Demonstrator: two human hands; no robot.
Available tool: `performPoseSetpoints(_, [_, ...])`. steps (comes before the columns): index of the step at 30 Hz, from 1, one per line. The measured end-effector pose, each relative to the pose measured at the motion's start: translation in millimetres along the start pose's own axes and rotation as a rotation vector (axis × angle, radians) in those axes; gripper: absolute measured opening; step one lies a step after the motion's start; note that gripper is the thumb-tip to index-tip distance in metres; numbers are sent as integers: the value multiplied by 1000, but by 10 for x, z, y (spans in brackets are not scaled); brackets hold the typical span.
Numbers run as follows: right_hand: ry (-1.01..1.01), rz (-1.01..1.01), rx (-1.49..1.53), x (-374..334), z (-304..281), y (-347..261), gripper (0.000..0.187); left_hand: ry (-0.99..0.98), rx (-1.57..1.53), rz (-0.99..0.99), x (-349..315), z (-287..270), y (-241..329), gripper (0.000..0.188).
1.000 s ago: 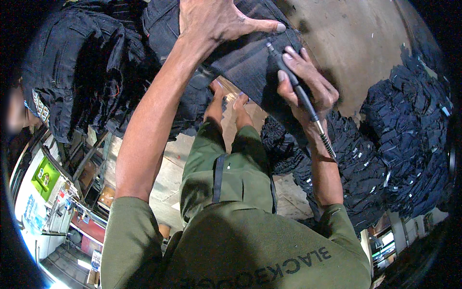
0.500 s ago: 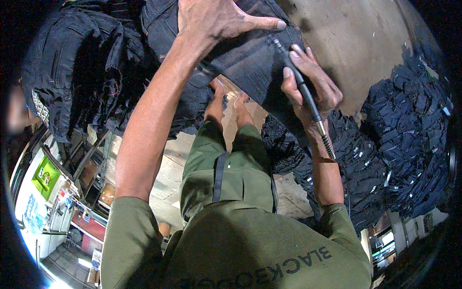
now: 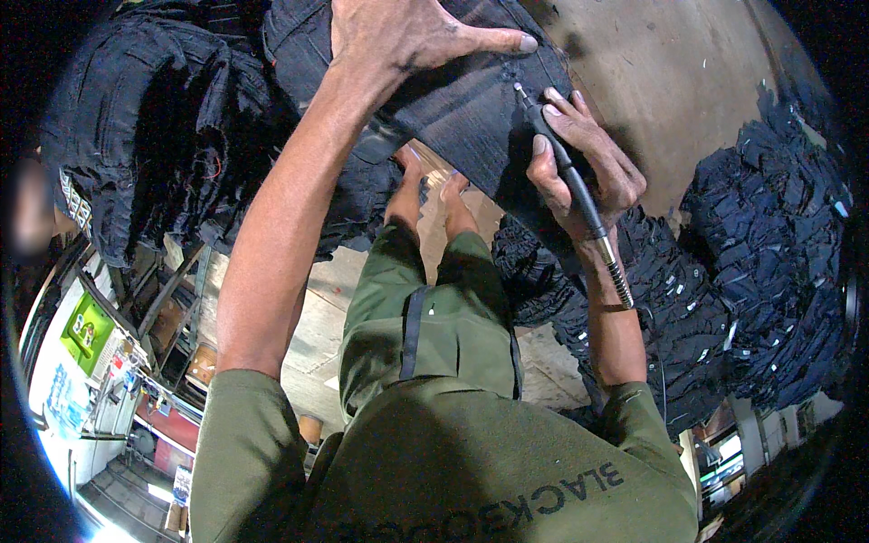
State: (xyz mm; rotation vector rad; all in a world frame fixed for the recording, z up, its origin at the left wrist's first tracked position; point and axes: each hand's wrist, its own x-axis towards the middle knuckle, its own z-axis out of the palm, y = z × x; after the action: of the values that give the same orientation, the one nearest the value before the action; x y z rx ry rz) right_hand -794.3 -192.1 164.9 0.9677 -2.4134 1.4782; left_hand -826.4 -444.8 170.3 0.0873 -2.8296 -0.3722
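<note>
dark denim stacks [image 3: 769,244] around; right hand [image 3: 588,163] grip tight on rotary tool [image 3: 579,195], left hand [image 3: 407,36] flat on jeans [image 3: 471,109].

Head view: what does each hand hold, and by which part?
The right hand holds a pen-like rotary tool by its slim black shaft, near the tip. The left hand lies flat on dark denim, gripping nothing.

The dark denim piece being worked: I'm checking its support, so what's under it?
Under the dark denim only the person's feet and pale floor show lower down; its support is covered.
</note>
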Motion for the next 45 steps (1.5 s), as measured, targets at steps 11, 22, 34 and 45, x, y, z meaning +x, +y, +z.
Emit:
performPoseSetpoints(11, [-6, 90, 3, -45, -103, -47, 21, -41, -5, -23, 7, -2, -4, 109])
performPoseSetpoints(22, [-68, 51, 34, -14, -5, -20, 19, -40, 5, -17, 9, 11, -7, 107])
performPoseSetpoints(34, [-21, 24, 99, -61, -68, 21, 21, -43, -11, -19, -9, 42, -15, 109])
performPoseSetpoints(45, [290, 729, 11, -840, -1159, -329, 28, 327, -245, -143, -384, -551, -802, 103])
